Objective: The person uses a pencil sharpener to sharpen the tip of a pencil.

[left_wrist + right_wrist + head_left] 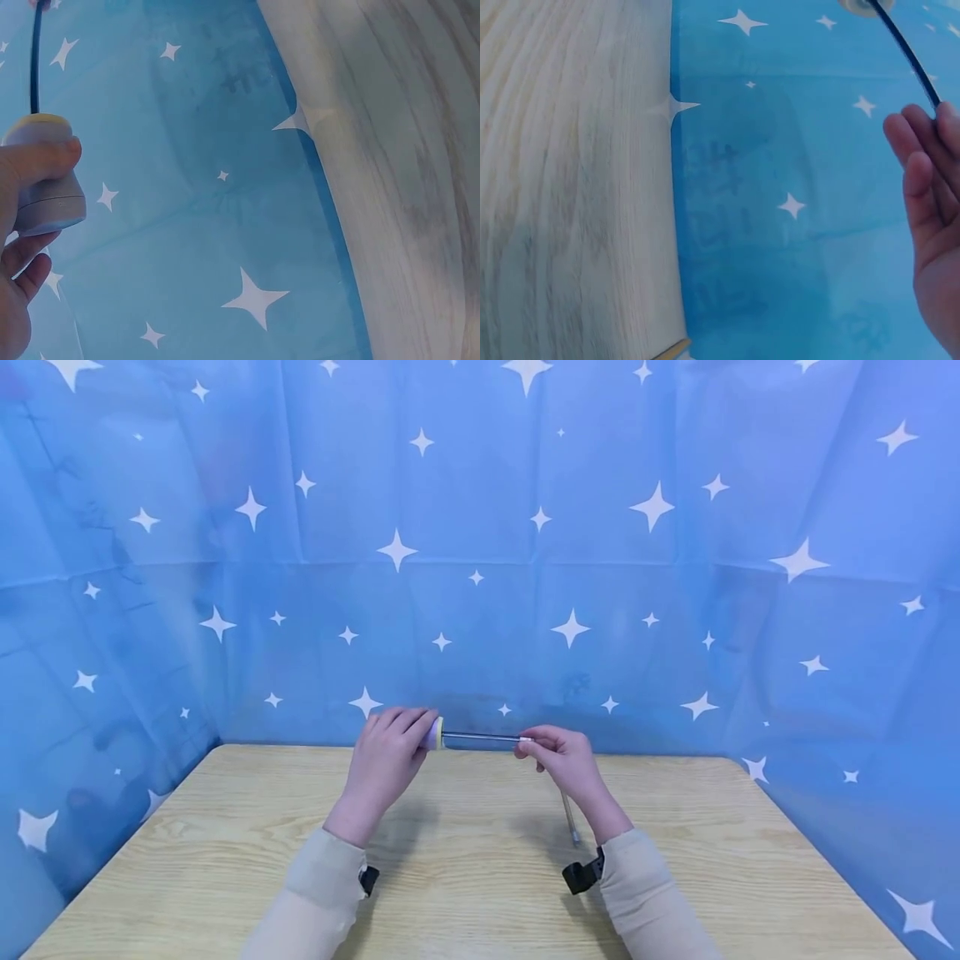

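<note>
My left hand [386, 760] grips a rounded lavender pencil sharpener [49, 206] with a yellow rim, held on its side above the far part of the table. A dark pencil [480, 737] runs level from the sharpener's yellow-rimmed end; its front end is hidden inside. With thumb and fingertips, my right hand [566, 764] pinches the pencil's other end, which looks pale. In the right wrist view, the dark shaft slants up from those fingers to the round face of the sharpener. A second, wood-coloured pencil [569, 818] lies on the table below the right hand.
The wooden table [465, 877] ends just beyond the hands. Behind and at both sides hangs a blue curtain [480, 527] with white stars. Each wrist wears a small black camera, the right one [582, 875] close above the tabletop.
</note>
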A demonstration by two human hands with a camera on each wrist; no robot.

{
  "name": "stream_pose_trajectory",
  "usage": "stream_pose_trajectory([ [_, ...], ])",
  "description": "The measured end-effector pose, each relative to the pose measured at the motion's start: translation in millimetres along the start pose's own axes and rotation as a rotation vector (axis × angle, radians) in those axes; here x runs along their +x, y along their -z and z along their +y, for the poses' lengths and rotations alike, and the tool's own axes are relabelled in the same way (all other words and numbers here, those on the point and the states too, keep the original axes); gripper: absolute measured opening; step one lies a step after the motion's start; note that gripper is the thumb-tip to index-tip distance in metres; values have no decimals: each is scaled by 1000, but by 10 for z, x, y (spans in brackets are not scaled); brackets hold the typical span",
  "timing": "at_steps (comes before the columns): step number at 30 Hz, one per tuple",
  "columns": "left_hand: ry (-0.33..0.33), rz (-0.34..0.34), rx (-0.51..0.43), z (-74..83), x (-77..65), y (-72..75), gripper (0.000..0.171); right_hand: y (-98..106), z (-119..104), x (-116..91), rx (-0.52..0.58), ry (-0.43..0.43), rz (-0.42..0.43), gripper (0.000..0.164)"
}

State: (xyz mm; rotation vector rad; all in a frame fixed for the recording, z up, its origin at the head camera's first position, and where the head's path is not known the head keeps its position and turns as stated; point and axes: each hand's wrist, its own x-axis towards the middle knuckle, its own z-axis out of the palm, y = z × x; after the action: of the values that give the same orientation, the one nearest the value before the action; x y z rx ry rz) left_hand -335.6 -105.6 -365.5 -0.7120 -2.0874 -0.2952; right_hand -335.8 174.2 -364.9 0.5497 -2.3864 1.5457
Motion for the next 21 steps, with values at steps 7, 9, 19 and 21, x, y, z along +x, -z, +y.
stream_pose_trajectory([
  [7, -3, 6, 13, 4, -2, -26, 46, -31, -78, -12, 61, 10, -7, 22],
  [9, -3, 10, 19, 9, 1, -22, 45, -48, 22, 29, 81, 1, -9, 27],
  [19, -4, -7, 52, 31, -1, -29, 47, -64, 147, 96, 179, -138, -27, 37],
  [21, -3, -9, 52, 29, 4, -28, 47, -58, 150, 95, 204, -152, -35, 36],
])
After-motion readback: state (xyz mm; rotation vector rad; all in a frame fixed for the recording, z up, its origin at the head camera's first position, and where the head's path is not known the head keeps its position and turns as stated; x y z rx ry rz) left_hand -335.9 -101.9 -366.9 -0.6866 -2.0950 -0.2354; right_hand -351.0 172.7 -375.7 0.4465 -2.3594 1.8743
